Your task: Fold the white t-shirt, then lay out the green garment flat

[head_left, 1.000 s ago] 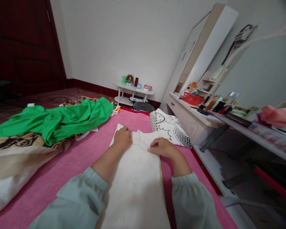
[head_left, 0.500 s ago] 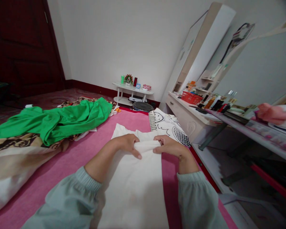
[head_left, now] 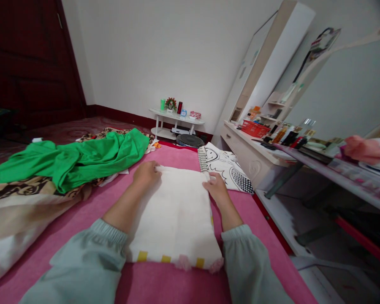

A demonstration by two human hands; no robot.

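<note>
A white garment (head_left: 177, 211) lies in a folded rectangle on the pink bed cover (head_left: 174, 283). Yellow patches and pink fluffy bits show along its near edge. At its far left corner, my left hand (head_left: 148, 174) is closed on the cloth, thumb and fingers pinching the edge. The far right corner is pinched in the same way by my right hand (head_left: 215, 185). Just beyond that hand lies a folded white garment with black drawings (head_left: 231, 169) and a striped ribbed band.
A green garment (head_left: 82, 156) and a brown-and-cream blanket (head_left: 28, 211) are heaped on the left. A dressing table (head_left: 240, 143) with a red basket (head_left: 254, 128) and bottles stands on the right. A small white table (head_left: 177, 115) is by the far wall.
My hands have moved apart, from the garment's middle to its far corners. Its near part has been folded over away from me, so the garment is shorter and its decorated edge shows.
</note>
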